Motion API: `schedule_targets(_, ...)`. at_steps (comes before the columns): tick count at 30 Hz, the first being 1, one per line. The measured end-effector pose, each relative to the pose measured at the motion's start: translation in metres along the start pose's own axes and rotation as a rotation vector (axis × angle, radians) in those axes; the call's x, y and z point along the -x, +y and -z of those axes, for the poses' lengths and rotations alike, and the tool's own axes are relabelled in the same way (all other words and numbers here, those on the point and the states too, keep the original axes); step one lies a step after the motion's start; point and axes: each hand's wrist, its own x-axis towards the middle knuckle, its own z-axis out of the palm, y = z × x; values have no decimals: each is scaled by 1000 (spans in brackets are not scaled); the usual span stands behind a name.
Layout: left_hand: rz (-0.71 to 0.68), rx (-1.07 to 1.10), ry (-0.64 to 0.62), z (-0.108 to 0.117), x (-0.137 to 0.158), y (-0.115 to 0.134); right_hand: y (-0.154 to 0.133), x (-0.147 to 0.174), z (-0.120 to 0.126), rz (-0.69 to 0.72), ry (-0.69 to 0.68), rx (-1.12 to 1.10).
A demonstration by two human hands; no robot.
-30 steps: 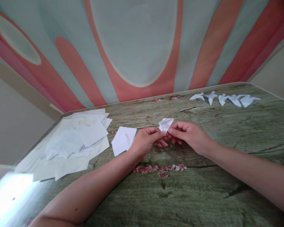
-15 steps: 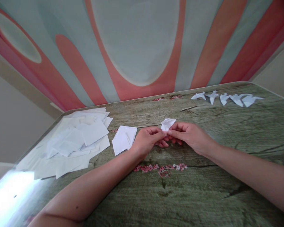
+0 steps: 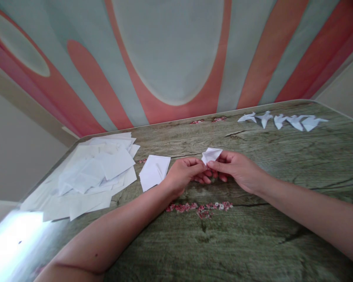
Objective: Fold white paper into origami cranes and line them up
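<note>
Between my two hands, above the middle of the table, is a small folded piece of white paper point(image 3: 211, 155). My right hand point(image 3: 233, 166) pinches its lower right part between thumb and fingers. At its lower left corner my left hand point(image 3: 186, 172) is closed, thumb and fingertips pressed together on the paper's edge. The fingertips hide the lower end of the piece. Left of my left hand lies a separate stack of white paper point(image 3: 154, 171) with cut-off corners.
A large loose pile of white paper sheets point(image 3: 88, 172) covers the table's left side. Several folded white paper birds point(image 3: 295, 122) stand in a row at the back right. The wood-patterned tabletop point(image 3: 223, 243) bears printed pink flowers. A striped wall point(image 3: 176, 113) rises behind.
The folded paper has turned and shifted slightly right, and more of its folded flap faces up. My right thumb has moved onto its lower edge. My left hand has barely moved.
</note>
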Motion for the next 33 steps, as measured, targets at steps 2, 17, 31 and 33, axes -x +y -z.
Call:
schedule_targets(2, 28, 68, -29, 3, 0, 1, -2, -1, 1, -5, -66, -53)
schedule_targets(17, 19, 28, -20, 4, -1, -1, -3, -1, 0, -25, -50, -98)
schedule_targets(31, -21, -140, 44, -3, 1, 1, -4, 1, 1, 107, 44, 126)
schedule_targets(33, 1, -158, -12, -5, 2, 0, -5, 2, 1, 138, 81, 282)
